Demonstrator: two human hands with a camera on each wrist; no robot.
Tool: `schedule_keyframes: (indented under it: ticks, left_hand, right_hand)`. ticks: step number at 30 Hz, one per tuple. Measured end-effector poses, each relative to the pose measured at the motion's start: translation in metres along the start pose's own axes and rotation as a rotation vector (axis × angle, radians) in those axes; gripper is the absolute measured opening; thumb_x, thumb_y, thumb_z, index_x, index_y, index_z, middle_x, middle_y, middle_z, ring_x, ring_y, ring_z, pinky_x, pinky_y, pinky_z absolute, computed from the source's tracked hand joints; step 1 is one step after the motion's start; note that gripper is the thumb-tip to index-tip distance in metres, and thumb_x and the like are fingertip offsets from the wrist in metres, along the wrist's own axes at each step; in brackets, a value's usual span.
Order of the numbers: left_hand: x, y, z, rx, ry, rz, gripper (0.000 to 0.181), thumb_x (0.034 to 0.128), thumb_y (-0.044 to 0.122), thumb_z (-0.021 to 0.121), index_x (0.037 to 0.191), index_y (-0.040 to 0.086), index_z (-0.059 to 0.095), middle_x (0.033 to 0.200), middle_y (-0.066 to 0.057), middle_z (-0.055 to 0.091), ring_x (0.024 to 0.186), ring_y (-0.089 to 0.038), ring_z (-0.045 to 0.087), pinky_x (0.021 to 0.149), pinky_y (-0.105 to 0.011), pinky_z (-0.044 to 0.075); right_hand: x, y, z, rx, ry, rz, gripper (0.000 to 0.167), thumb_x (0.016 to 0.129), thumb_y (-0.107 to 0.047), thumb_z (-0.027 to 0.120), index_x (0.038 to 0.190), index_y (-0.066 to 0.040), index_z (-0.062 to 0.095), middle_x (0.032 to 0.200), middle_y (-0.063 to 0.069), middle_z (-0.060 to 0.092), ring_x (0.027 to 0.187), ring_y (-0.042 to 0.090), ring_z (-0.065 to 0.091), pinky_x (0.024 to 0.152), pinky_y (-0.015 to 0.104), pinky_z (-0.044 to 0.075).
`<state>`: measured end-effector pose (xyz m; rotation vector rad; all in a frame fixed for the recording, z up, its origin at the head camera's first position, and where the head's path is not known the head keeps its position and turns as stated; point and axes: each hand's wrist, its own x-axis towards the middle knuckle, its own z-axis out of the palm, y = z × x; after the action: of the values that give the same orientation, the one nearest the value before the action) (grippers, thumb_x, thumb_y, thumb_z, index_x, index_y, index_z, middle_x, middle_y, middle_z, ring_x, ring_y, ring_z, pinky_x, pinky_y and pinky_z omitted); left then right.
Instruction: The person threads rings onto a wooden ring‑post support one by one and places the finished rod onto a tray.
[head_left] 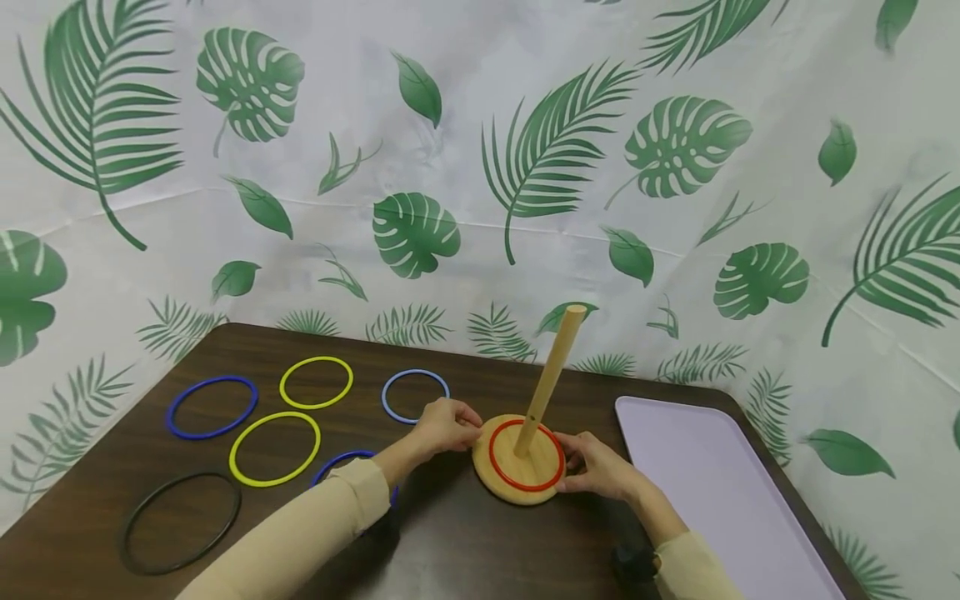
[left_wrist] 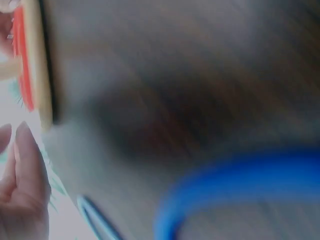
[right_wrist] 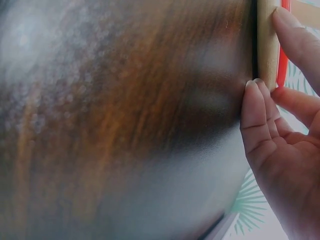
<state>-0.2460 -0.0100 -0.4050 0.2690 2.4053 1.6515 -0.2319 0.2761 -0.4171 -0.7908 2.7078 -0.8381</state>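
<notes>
A wooden peg stand, with an upright dowel on a round base, stands on the dark table. A red ring lies flat on the base around the dowel. My right hand holds the base's right edge, thumb and fingertips spread along the rim by the red ring; the right wrist view shows the thumb on the rim. At the base's left edge is my left hand, its fingers loosely bent. A small gap separates that hand from the base in the left wrist view.
Left of the stand lie a light blue ring, two yellow rings, a dark blue ring and a black ring. Another blue ring is partly under my left forearm. A lilac tray lies at the right.
</notes>
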Motion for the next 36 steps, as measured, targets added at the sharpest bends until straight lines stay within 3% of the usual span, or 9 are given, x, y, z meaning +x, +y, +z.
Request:
schedule_keyframes:
  ticks: [7, 17, 25, 31, 36]
  left_hand:
    - [-0.012, -0.012, -0.046, 0.018, -0.156, 0.054, 0.023, 0.0810, 0.001, 0.068, 0.100, -0.011, 0.063, 0.083, -0.011, 0.068, 0.070, -0.010, 0.063, 0.067, -0.028, 0.058]
    - [-0.025, -0.027, -0.093, 0.164, -0.171, 0.046, 0.023, 0.0830, 0.010, 0.070, 0.100, -0.004, 0.065, 0.088, -0.007, 0.069, 0.076, -0.011, 0.061, 0.070, -0.030, 0.057]
    - [-0.036, -0.040, -0.120, 0.280, -0.191, 0.120, 0.020, 0.0793, 0.008, 0.073, 0.092, -0.005, 0.066, 0.081, -0.008, 0.068, 0.071, -0.009, 0.059, 0.064, -0.023, 0.051]
    - [-0.044, -0.044, -0.129, 0.399, -0.173, 0.089, 0.019, 0.0745, 0.006, 0.077, 0.088, -0.003, 0.067, 0.078, -0.004, 0.068, 0.072, -0.010, 0.060, 0.064, -0.022, 0.050]
    - [-0.046, -0.049, -0.131, 0.407, -0.179, 0.085, 0.020, 0.0705, 0.001, 0.078, 0.086, -0.004, 0.066, 0.076, -0.006, 0.067, 0.071, -0.010, 0.059, 0.063, -0.021, 0.049]
  right_hand:
    - [-0.001, 0.002, 0.001, 0.009, 0.004, 0.002, 0.079, 0.074, -0.027, 0.080, 0.134, 0.007, 0.044, 0.101, 0.011, 0.051, 0.087, 0.016, 0.050, 0.073, 0.022, 0.048]
    - [-0.002, 0.002, 0.001, 0.031, 0.010, -0.036, 0.077, 0.074, -0.024, 0.080, 0.133, 0.010, 0.044, 0.099, 0.012, 0.050, 0.086, 0.017, 0.049, 0.071, 0.022, 0.046]
    - [-0.001, 0.000, 0.000, 0.032, 0.006, -0.018, 0.077, 0.074, -0.024, 0.080, 0.133, 0.009, 0.044, 0.099, 0.012, 0.049, 0.087, 0.017, 0.049, 0.070, 0.022, 0.046]
    - [-0.001, 0.000, -0.001, 0.028, 0.005, -0.019, 0.077, 0.074, -0.024, 0.080, 0.134, 0.009, 0.043, 0.100, 0.012, 0.049, 0.087, 0.018, 0.050, 0.072, 0.022, 0.047]
    - [-0.001, 0.001, 0.000, 0.037, -0.001, -0.015, 0.078, 0.075, -0.024, 0.080, 0.134, 0.010, 0.042, 0.100, 0.013, 0.048, 0.087, 0.017, 0.050, 0.071, 0.022, 0.046]
